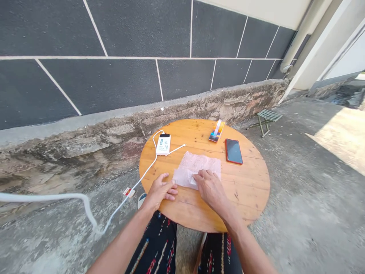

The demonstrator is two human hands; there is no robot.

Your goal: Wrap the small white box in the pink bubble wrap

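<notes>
A sheet of pinkish bubble wrap [196, 163] lies on the round wooden table [245, 198], its near-left part folded over. My right hand [210, 190] rests on the near side of the wrap, fingers curled and closed on a whitish bunched bit of it. Whether anything lies inside that fold, I cannot tell. At the wrap's left corner is my left hand [163, 190], its fingers apart and the fingertips at the edge of the sheet.
A white power bank [163, 144] with a white cable [146, 171] lies at the table's back left. Toward the back right are a small colourful box [217, 131] and a red-edged phone [234, 151]. A folding stool [266, 118] stands beyond, near the tiled wall [122, 80].
</notes>
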